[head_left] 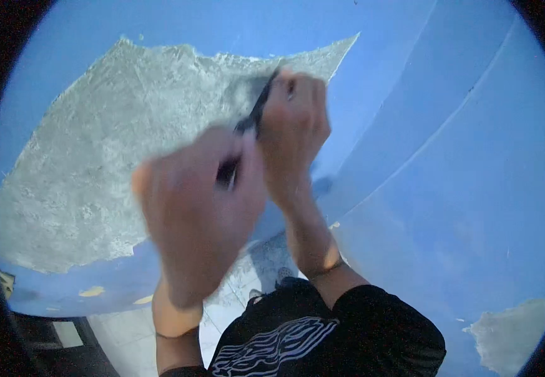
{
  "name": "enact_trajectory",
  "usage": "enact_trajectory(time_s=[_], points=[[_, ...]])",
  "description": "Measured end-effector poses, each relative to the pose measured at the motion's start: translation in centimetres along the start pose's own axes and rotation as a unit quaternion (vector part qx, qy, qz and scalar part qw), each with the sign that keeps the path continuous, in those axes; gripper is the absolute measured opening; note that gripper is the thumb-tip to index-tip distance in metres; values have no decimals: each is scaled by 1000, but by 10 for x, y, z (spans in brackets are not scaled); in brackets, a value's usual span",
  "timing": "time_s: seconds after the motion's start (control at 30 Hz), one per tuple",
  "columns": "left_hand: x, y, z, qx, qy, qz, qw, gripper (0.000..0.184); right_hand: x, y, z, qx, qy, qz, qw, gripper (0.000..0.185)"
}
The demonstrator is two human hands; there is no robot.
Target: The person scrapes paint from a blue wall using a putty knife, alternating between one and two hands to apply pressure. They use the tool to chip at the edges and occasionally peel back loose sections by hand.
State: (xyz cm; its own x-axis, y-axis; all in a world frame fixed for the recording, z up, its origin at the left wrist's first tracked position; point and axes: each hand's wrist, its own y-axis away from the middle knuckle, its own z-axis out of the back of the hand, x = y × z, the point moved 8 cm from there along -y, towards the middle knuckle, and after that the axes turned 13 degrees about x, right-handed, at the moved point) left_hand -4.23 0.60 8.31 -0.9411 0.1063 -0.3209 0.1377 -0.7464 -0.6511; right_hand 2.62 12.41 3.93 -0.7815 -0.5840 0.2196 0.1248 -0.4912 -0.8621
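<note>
Both hands are raised in front of the wall, closed around what looks like one narrow dark tool; motion blur and the fingers hide its exact kind. My left hand is lower and nearer the camera, its fingers wrapped round the dark lower end. Higher and to the right, my right hand grips the upper part, close to the wall. Behind them spreads a large bare grey patch with a ragged edge, surrounded by blue paint. Whether the tool's tip touches the wall cannot be made out.
A smaller bare patch shows at the lower right of the blue wall. Pale tiled floor lies below, with a dark item at the lower left. My black shirt with white line print fills the bottom middle.
</note>
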Motion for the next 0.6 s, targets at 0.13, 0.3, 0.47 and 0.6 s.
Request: enact_trajectory(time_s=[0.13,0.3,0.47,0.6], points=[[-11,0,-9,8,10,-63,998,19,-5,-1,10,11,38,-1,999,24],[-12,5,13,-26,12,4,1000,27,6,0,6,30,-33,27,999,23],[-1,19,9,-29,12,-12,999,19,16,6,6,-6,-15,48,999,24],[7,2,-11,-27,55,-61,996,18,-2,6,5,-36,17,29,999,23]])
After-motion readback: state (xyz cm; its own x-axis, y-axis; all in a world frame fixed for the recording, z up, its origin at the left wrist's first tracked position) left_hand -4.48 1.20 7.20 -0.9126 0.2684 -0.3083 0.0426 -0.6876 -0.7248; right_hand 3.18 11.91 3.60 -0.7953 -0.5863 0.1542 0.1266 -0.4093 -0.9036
